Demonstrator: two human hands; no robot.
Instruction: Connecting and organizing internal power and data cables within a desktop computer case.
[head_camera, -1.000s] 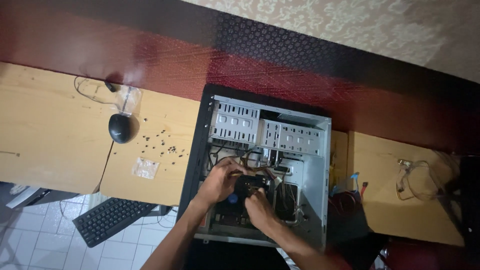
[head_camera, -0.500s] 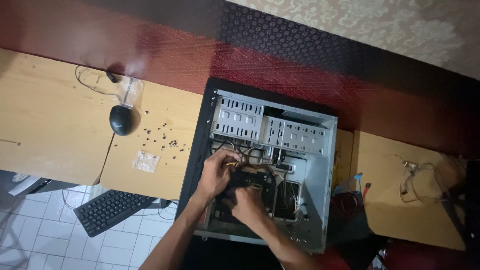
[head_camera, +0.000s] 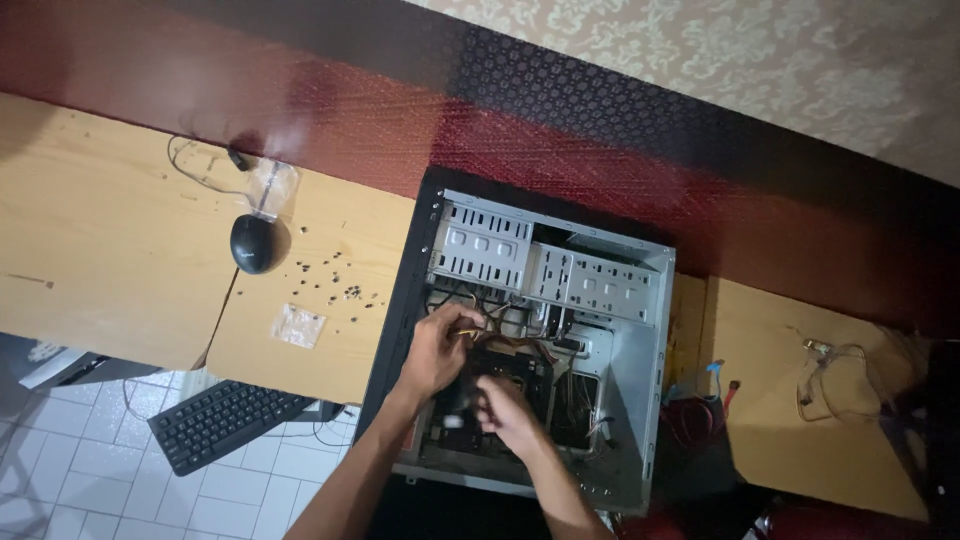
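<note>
An open computer case (head_camera: 640, 300) lies on its side on the wooden desk, its metal drive bays at the far end. Both my hands reach inside it. My left hand (head_camera: 437, 347) is curled around a bundle of coloured cables (head_camera: 500, 335) near the case's left wall. My right hand (head_camera: 506, 412) rests with bent fingers on a dark square part (head_camera: 510, 367) in the middle of the case; whether it grips that part is unclear, because the hand is blurred.
A black mouse (head_camera: 254, 243) with its cable lies on the desk (head_camera: 100, 250) to the left. Several small screws (head_camera: 325, 285) and a clear plastic bag (head_camera: 298, 325) lie beside the case. A black keyboard (head_camera: 225, 420) sits lower down. Loose wires (head_camera: 840, 365) lie at the right.
The view has shifted slightly. My right hand has slid down and left over the dark part, and my left hand has stayed on the cables.
</note>
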